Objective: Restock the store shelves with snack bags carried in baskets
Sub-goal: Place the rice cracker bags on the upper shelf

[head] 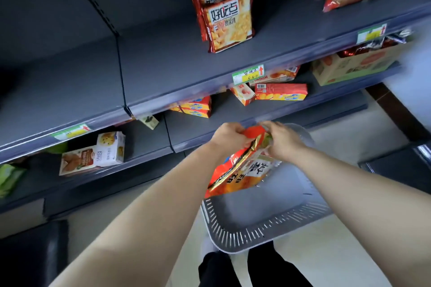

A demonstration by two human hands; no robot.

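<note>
We held one orange snack bag (235,170) over one grey basket (256,228), left hand (229,136) and right hand (283,141) both gripping its top edge, arms extended.

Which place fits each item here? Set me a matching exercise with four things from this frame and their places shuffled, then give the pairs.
Things:
1. orange snack bag
2. grey basket
3. standing row of red-and-yellow bags
4. red flat box

Places:
A. on the floor, in front of the person's legs
B. upright on the upper shelf
C. held in both hands above the basket
D. lying on the shelf below the handwritten price tag

Pairs: 1-C, 2-A, 3-B, 4-D
</note>
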